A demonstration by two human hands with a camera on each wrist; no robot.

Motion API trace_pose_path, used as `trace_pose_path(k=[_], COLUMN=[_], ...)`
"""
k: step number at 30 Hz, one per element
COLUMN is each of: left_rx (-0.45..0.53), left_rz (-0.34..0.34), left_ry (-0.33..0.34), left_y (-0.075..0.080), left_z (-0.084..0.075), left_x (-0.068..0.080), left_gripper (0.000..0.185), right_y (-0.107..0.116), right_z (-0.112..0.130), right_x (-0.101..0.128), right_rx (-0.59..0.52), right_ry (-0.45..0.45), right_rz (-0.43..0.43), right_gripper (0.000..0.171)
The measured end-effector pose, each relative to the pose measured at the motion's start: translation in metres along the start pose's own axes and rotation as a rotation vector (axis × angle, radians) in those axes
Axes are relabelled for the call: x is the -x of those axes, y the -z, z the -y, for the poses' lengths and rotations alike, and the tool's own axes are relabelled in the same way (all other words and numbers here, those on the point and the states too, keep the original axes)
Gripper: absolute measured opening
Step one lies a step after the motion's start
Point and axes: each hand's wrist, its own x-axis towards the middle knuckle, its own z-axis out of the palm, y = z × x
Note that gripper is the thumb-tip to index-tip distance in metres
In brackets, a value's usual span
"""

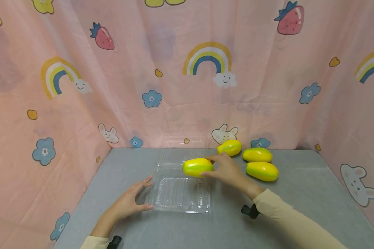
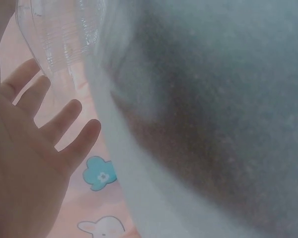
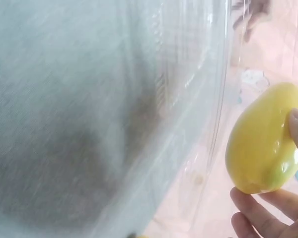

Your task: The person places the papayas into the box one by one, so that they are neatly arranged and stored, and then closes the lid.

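right hand [image 1: 229,170] pinches a yellow mango [image 1: 197,167] by its end, frame centre, hovering just over the back edge of the clear clamshell tray [image 1: 180,194]. left hand [image 1: 131,200] is flat, fingers relaxed, bracing the tray's left rim so it won't slide. tray empty. three more mangoes [image 1: 257,155] wait right of centre on the grey table [image 1: 305,193].

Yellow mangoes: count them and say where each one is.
4. One mango is held by the right hand above the clear plastic container; three mangoes lie on the grey table behind it.
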Motion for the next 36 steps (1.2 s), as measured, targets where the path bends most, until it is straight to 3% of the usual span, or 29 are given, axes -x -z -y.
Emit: trace_pose_path(k=[22, 26, 36], left_rx=[-0.004, 0.000, 0.004], left_rz=[0.003, 0.007, 0.011], left_ry=[0.033, 0.035, 0.041], left_y=[-0.001, -0.001, -0.002], left_z=[0.000, 0.001, 0.001], left_x=[-0.002, -0.002, -0.001], left_gripper=[0.089, 0.090, 0.091], right_y=[-0.020, -0.023, -0.029], right_z=[0.038, 0.044, 0.057], right_x=[-0.025, -0.031, -0.044], right_rx=[-0.010, -0.030, -0.092], right_ry=[-0.029, -0.068, -0.141], right_rz=[0.088, 0.116, 0.256], right_gripper=[0.062, 0.060, 0.062])
